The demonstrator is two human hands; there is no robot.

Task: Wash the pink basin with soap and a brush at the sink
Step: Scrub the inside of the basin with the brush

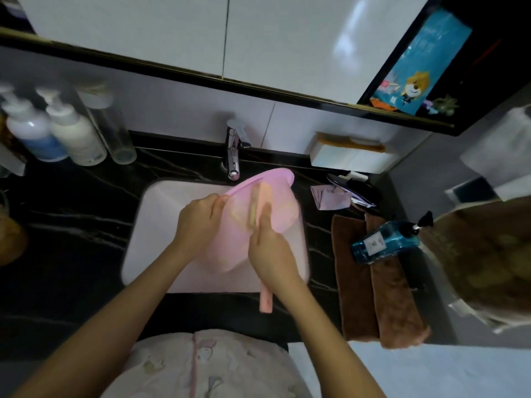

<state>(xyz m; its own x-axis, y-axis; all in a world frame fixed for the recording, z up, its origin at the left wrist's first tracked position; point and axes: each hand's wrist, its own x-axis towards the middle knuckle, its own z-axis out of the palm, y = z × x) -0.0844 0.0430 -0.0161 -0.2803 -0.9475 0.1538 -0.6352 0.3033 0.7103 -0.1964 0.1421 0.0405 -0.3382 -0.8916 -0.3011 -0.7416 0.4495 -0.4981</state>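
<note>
Tilting over the sink (pixel 161 225), pink basin (pixel 283 214) lay at 12 o'clock from both hands; left hand (pixel 198 222) gripped its rim, right hand (pixel 273 254) gripped the brush (pixel 265 300), long axis 6-to-12.

white rectangular sink (pixel 152 239): mostly filled by a tilted pink plastic basin (pixel 278 208), far rim just beside the spout of the chrome tap (pixel 234 156); tight there. bare sink floor shows along the left side and near-left corner, room to pass. left hand (pixel 198 222) grips the basin's left rim; right hand (pixel 270 254) holds a pink-handled brush (pixel 265 300), whose handle end juts over the sink's near edge.

black veined counter (pixel 80 219) left of sink: open up to two white pump bottles (pixel 76 136) and a clear cylinder (pixel 115 133) at the back wall.

right of sink, crowded: folded brown towels (pixel 362 282) with a blue pump bottle (pixel 385 242) lying on them, a pale pink folded cloth (pixel 330 198), a white box (pixel 353 159) by the wall. white wall cabinet (pixel 143 30) overhangs the tap.
</note>
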